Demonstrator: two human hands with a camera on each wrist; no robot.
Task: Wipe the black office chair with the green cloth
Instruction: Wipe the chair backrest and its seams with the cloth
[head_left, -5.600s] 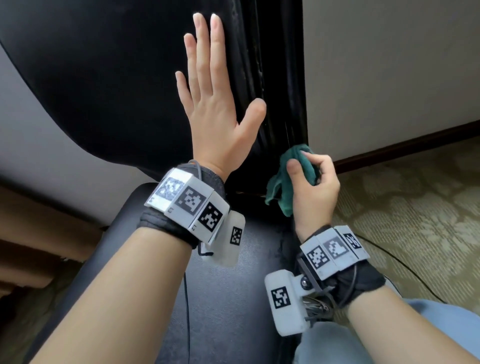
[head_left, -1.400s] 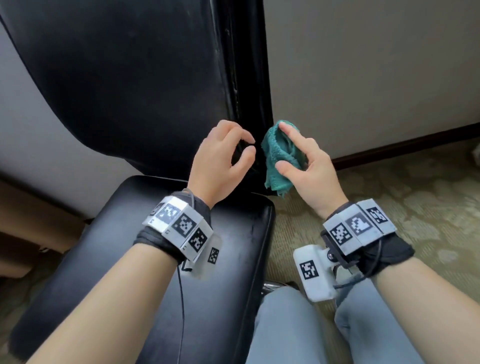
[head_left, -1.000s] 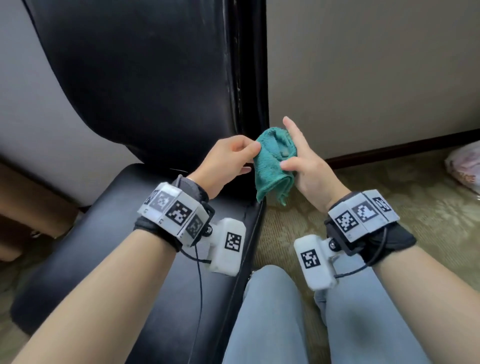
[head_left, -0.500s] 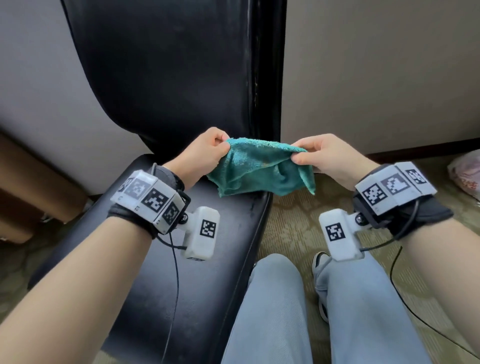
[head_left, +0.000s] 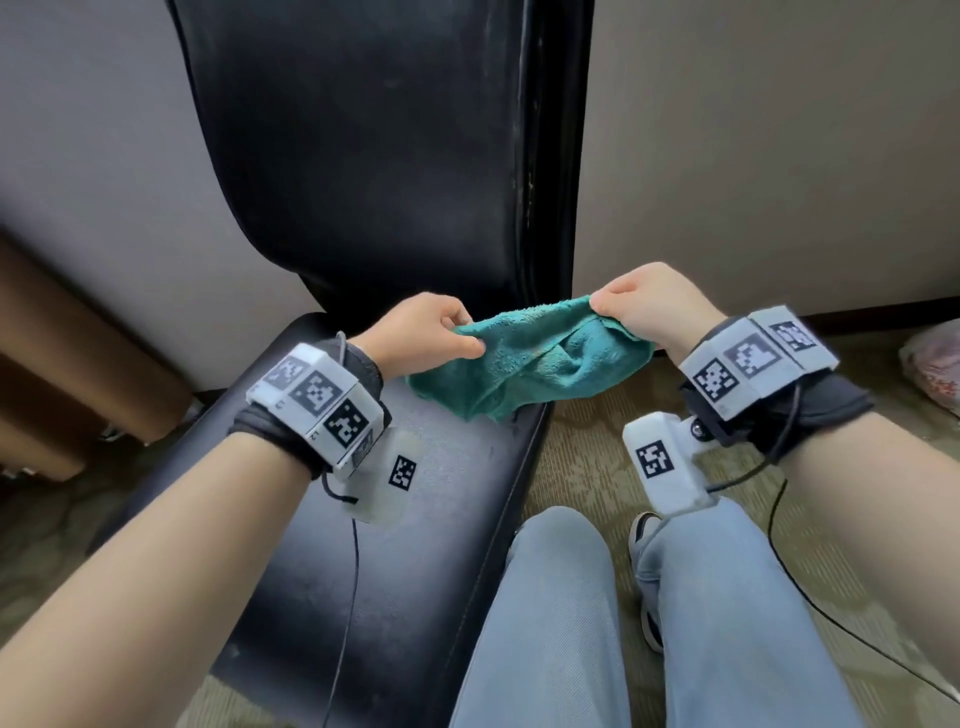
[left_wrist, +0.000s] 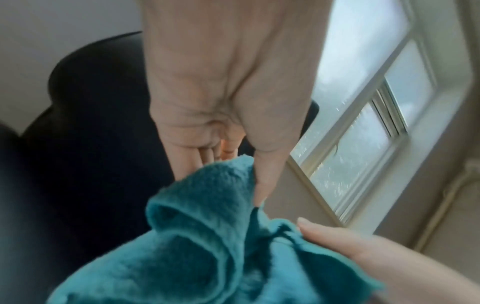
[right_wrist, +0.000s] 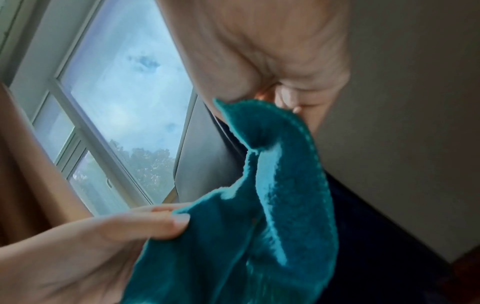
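Both grips were on the same thing: the left hand (head_left: 422, 332) pinched one edge of the fuzzy teal-green terry cloth (head_left: 524, 364) between thumb and fingertips, and the right hand (head_left: 647, 304) pinched the opposite edge the same way. So the cloth was stretched out between them in the air, sagging a bit in the middle with a few folds, lower corner hanging down just above the back right corner of the seat. From the left wrist camera you could see the thumb (left_wrist: 267, 168) clamped down on a bunched corner of the cloth (left_wrist: 207, 246), pretty blurry though.

Right behind the cloth was the black leather office chair (head_left: 395, 156), tall glossy backrest going straight up, padded seat underneath the left forearm. The cloth wasn't touching the backrest as far as I could tell.

The person was in light blue jeans (head_left: 561, 623), knees just beside the seat's right edge, over a patterned olive carpet (head_left: 587, 467). Beige wall (head_left: 769, 145) behind, and a window (right_wrist: 124, 82) showed in the right wrist view.
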